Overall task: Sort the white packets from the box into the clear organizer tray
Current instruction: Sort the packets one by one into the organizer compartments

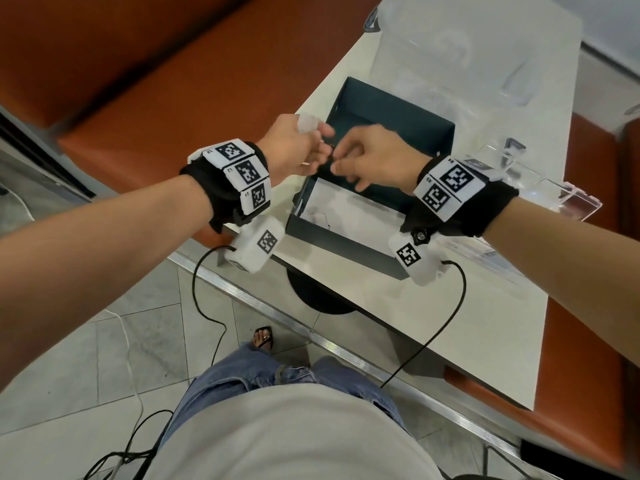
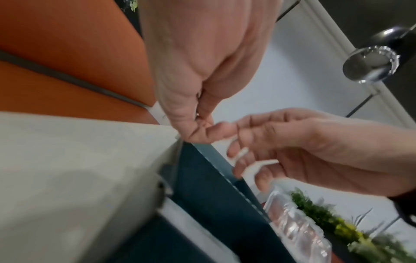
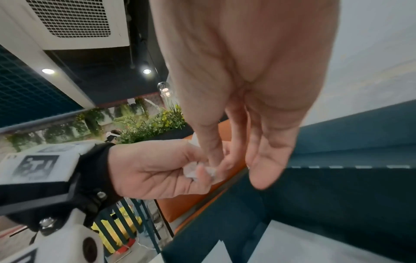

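Above the open dark box [image 1: 346, 242], my left hand [image 1: 320, 143] grips a small crumpled white packet [image 1: 308, 123] in its curled fingers. The right wrist view shows that packet [image 3: 191, 172] bunched in the left hand [image 3: 202, 170]. My right hand [image 1: 337, 161] meets it from the right. Its index finger reaches down to the packet, with the thumb held apart [image 3: 229, 165]. From the left wrist, the two hands [image 2: 198, 128] [image 2: 236, 142] touch at their fingertips. The clear organizer tray [image 1: 561, 199] lies to the right of the box. White lining shows inside the box.
The box's lid [image 1: 391, 109] stands up behind the hands. Clear plastic packaging [image 1: 450, 46] lies at the far end of the pale table [image 1: 433, 323]. An orange bench [image 1: 173, 81] runs along the left. Black cables hang from both wrist units toward the floor.
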Demonstrator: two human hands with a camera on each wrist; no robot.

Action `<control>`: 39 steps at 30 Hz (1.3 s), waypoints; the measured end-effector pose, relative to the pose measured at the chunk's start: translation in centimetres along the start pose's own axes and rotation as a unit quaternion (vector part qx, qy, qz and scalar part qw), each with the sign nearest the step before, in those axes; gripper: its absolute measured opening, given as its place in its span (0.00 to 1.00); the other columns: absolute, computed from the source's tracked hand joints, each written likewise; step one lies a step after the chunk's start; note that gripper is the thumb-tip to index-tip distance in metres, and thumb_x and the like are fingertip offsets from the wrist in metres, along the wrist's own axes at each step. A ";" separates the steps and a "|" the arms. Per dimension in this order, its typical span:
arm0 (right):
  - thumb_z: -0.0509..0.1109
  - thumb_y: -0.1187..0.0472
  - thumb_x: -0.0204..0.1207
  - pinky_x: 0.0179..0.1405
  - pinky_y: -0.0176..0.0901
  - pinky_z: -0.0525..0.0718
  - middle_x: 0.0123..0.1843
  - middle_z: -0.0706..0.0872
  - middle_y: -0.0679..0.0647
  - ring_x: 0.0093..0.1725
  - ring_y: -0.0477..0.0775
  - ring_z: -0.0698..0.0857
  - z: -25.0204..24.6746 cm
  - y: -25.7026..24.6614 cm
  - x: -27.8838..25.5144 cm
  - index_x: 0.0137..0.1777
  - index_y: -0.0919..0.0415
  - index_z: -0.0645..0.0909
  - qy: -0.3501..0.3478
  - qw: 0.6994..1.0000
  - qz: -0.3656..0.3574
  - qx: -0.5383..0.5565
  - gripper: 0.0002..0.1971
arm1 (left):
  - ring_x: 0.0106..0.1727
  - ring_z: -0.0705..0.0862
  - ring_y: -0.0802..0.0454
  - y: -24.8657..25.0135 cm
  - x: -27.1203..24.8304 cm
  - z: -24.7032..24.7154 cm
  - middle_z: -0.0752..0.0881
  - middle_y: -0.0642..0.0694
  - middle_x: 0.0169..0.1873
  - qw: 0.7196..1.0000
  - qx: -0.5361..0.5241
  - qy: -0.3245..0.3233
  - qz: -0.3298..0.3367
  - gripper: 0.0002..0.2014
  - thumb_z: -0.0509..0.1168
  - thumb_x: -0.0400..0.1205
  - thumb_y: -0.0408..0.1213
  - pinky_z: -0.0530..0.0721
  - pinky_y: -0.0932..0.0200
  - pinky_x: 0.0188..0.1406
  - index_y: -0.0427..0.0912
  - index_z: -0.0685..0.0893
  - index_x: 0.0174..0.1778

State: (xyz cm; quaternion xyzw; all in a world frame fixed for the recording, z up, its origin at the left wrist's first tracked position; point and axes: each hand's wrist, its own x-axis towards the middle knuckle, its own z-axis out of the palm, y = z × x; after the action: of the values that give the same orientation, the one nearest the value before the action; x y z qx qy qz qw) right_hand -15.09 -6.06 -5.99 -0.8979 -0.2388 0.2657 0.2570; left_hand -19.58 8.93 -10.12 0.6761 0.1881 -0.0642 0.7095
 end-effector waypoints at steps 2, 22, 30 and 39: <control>0.71 0.60 0.79 0.38 0.38 0.88 0.45 0.89 0.56 0.42 0.50 0.89 1.2 0.4 0.4 0.51 0.62 0.85 -0.092 0.995 0.022 -0.033 0.07 | 0.29 0.77 0.53 -0.7 0.5 -0.9 0.78 0.48 0.32 0.990 0.138 0.025 -0.011 0.10 0.58 0.88 0.41 0.78 0.63 0.26 0.44 0.83 0.46; 0.74 0.55 0.74 0.49 0.39 0.74 0.50 0.77 0.51 0.49 0.52 0.77 5.2 1.7 2.6 0.66 0.57 0.78 -0.188 0.942 -0.043 -0.276 0.21 | 0.25 0.74 0.47 -2.8 0.9 -2.5 0.74 0.41 0.27 0.944 0.322 -0.064 -0.037 0.18 0.67 0.82 0.52 0.77 0.57 0.31 0.41 0.75 0.38; 0.69 0.78 0.74 0.44 0.45 0.88 0.54 0.81 0.65 0.41 0.56 0.85 5.8 1.4 1.6 0.74 0.67 0.67 -0.204 0.974 0.094 0.036 0.29 | 0.17 0.72 0.54 -2.8 0.8 -2.0 0.70 0.44 0.25 0.972 0.211 -0.070 -0.077 0.14 0.68 0.83 0.43 0.80 0.62 0.21 0.40 0.72 0.40; 0.61 0.75 0.79 0.31 0.39 0.87 0.39 0.79 0.58 0.31 0.50 0.82 6.5 -0.2 1.5 0.49 0.64 0.76 -0.270 0.936 0.144 0.173 0.07 | 0.22 0.71 0.52 -3.0 0.6 -1.9 0.69 0.45 0.26 0.980 0.161 -0.070 -0.092 0.12 0.67 0.84 0.42 0.80 0.64 0.19 0.40 0.74 0.40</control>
State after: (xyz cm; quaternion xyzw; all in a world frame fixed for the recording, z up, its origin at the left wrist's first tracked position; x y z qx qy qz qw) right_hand -17.94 -2.93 -11.15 -0.7591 -0.1175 0.5692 0.2932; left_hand -20.37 10.69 -13.20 0.7550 0.1864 -0.2058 0.5940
